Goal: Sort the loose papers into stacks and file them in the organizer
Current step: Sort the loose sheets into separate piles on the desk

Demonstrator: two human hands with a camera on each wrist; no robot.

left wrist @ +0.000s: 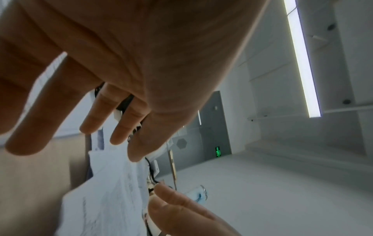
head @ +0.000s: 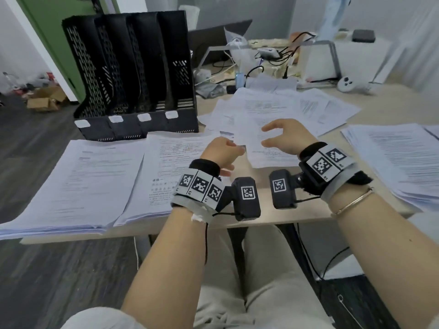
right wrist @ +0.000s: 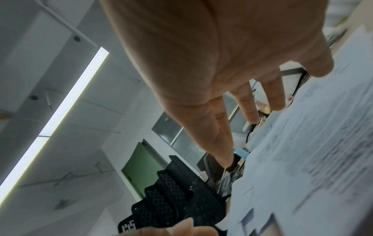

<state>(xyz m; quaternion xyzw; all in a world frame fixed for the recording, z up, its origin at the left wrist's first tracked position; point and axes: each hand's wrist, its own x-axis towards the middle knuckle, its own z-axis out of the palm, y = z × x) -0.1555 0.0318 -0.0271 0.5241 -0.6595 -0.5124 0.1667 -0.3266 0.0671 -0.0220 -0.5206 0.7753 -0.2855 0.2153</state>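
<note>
A black organizer (head: 133,74) with several upright slots stands at the table's back left. Loose printed papers (head: 280,108) lie fanned across the middle. Sorted stacks lie at the front left (head: 78,184), front centre (head: 171,162) and right (head: 399,157). My left hand (head: 225,153) hovers at the left edge of a loose sheet (head: 263,153), fingers straight and holding nothing; its palm (left wrist: 141,63) fills the left wrist view above papers (left wrist: 105,183). My right hand (head: 282,136) hovers over the same sheet with fingers spread (right wrist: 222,127), beside papers (right wrist: 312,143) and the organizer (right wrist: 171,191).
Cables, a power strip (head: 268,52), a white box (head: 320,60) and a white controller (head: 349,84) clutter the table's far side. The table's front edge (head: 261,222) runs just under my wrists. A cardboard box (head: 45,98) sits on the floor at the left.
</note>
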